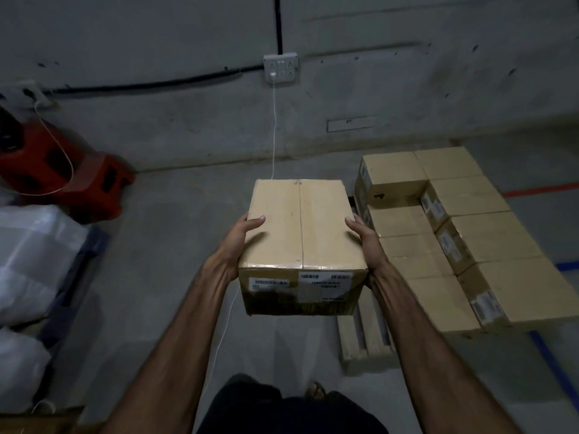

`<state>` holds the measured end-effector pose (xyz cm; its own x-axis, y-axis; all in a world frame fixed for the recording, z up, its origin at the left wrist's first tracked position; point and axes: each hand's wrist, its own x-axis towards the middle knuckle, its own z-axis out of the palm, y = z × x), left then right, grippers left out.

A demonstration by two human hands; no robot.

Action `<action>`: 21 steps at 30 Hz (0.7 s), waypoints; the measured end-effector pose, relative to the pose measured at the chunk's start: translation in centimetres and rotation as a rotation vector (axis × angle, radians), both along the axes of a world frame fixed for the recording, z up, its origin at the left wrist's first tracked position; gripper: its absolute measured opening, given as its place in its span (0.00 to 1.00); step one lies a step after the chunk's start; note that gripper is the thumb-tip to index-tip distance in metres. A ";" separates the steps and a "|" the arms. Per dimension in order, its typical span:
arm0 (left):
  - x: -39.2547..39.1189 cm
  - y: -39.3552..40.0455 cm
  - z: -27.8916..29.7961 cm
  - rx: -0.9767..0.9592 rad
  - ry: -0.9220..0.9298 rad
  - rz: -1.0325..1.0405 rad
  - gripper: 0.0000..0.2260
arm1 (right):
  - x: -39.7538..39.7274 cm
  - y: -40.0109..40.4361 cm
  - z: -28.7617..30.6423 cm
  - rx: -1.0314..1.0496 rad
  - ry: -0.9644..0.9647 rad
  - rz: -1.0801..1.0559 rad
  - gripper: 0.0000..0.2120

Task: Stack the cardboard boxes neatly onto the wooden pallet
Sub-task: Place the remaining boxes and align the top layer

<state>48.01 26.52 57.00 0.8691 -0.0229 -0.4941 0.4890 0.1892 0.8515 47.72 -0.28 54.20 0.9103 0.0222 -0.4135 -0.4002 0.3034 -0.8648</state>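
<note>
Left hand and right hand grip opposite sides of cardboard box, thumbs on top, box held above the floor. Wooden pallet with stacked boxes just right.

The carried cardboard box hides most of both hands: of the left hand and the right hand only thumbs and the backs show — the fingers lie out of sight along the box's sides. Its labels are too blurred to read. The wooden pallet shows only at one bare corner; the stacked boxes cover the rest. At the left edge, the red object and the white sacks are cut off. One foot peeks out, half hidden by dark clothing.
</note>
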 end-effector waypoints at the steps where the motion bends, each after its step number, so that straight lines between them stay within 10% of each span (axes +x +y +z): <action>1: 1.3 0.0 -0.1 -0.006 0.003 0.000 0.18 | 1.2 0.0 0.0 -0.002 0.007 -0.002 0.31; 9: 12.4 -1.0 -1.3 -0.024 0.068 -0.102 0.15 | 9.7 -0.6 -1.7 0.000 0.036 -0.096 0.10; 21: 33.2 -2.1 -1.7 0.063 0.087 -0.489 0.15 | 20.7 1.4 -2.5 0.015 0.026 -0.451 0.22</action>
<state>81.19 24.38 55.33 0.7198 -0.3854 -0.5774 0.5769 -0.1306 0.8063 68.38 1.14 51.70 0.8194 -0.3686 -0.4390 -0.2465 0.4648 -0.8504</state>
